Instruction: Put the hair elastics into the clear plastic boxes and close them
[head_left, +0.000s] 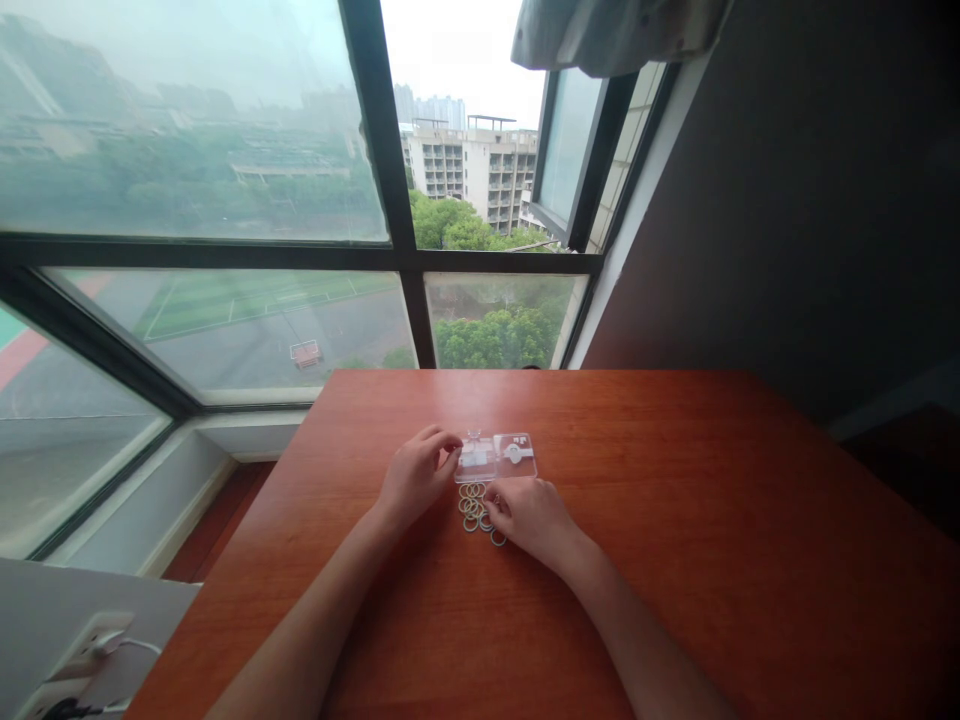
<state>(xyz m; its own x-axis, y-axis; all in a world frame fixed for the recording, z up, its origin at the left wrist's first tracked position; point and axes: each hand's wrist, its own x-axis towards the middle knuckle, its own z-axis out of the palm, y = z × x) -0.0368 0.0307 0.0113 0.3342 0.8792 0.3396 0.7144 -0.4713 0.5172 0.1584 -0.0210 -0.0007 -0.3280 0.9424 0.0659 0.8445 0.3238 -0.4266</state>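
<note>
A small cluster of pale rings (472,507) lies on a tabletop just in front of an open, clear case (495,460), between a person's two bare hands. The right hand (531,512) reaches over the rings' right side, thumb and fingertips drawn close together; whether a ring is pinched there cannot be told. The left hand (421,472) curls at the case's left edge, its fingers narrowly bent, their grip unclear. The rings look light, stiff and perhaps slippery, best taken by the rim between thumb and fingertip. The case appears to be thin, rigid plastic that could crack, safest held by its side walls. Beneath them spreads a reddish-brown wooden table (675,480) with a soft sheen. Beyond, a dark window frame (495,262) looks out on pale buildings (502,170), trees (450,222) and a sports field (247,300); at lower left, a wall outlet (97,640) holds plugs.
</note>
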